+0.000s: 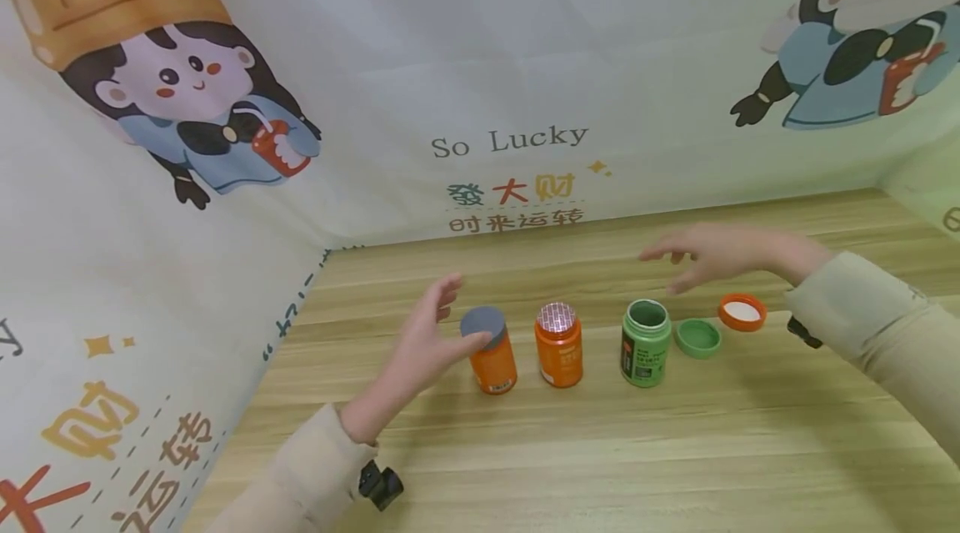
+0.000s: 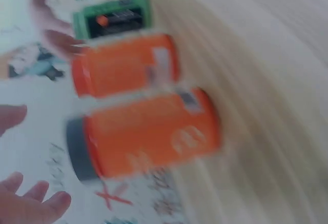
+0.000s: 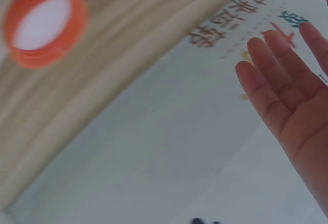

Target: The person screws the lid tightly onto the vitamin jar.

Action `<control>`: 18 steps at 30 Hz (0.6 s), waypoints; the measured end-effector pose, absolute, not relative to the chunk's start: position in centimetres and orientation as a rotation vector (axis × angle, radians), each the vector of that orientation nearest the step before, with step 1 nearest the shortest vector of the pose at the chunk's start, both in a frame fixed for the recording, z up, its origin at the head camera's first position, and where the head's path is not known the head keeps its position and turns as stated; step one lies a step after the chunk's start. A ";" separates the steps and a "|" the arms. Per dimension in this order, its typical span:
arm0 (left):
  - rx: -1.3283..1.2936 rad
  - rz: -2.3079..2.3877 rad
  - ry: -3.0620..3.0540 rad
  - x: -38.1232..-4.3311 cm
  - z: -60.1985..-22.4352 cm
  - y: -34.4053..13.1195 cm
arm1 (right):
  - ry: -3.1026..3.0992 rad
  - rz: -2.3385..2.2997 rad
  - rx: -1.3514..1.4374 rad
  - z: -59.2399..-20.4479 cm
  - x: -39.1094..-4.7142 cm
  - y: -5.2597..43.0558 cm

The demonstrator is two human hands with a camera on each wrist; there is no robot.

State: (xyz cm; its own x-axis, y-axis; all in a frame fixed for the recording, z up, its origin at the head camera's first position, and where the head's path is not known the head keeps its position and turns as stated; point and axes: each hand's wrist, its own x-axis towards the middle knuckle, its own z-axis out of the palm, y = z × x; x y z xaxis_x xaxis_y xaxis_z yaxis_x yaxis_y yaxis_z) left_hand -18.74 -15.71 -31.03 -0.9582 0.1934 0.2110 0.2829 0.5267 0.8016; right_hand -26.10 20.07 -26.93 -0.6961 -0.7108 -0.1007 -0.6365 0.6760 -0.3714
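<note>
My left hand (image 1: pixel 427 345) is spread beside an orange bottle with a grey lid (image 1: pixel 495 362). In the left wrist view its fingers (image 2: pixel 38 203) stand apart from that bottle (image 2: pixel 154 137). To the right stands a second orange bottle (image 1: pixel 561 359), lidless, with a patterned seal over its mouth. Further right is an uncapped green bottle (image 1: pixel 647 358). My right hand (image 1: pixel 720 253) hovers above and behind the green bottle, holding nothing; its fingers look extended in the right wrist view. A green lid (image 1: pixel 698 339) and an orange lid (image 1: pixel 742 313) lie upturned right of the green bottle.
All bottles stand upright in a row on a wood-grain table (image 1: pixel 570 458). A white printed cloth (image 1: pixel 375 99) rises behind the table and along its left side. Each sleeve carries a small black device near the wrist.
</note>
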 end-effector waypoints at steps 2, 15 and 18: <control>-0.453 -1.473 -2.632 -18.3 -30.5 -14.5 | 2.659 -0.465 -1.041 -28.2 -25.9 21.2; -0.514 -1.384 -2.829 -17.8 -31.9 -7.1 | 2.617 -0.538 -0.780 -33.7 -25.9 27.3; -0.481 -1.417 -2.831 -18.0 -32.8 -6.5 | 2.643 -0.545 -0.796 -34.2 -25.7 28.0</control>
State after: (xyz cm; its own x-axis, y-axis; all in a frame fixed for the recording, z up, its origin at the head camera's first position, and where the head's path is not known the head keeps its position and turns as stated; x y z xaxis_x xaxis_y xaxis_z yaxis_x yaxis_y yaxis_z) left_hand -17.95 -6.54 -32.75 -0.9530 0.2922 0.0798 0.2390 0.5635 0.7908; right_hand -25.73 27.99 -34.21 -0.7911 -0.5795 -0.1959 -0.4549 0.7713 -0.4451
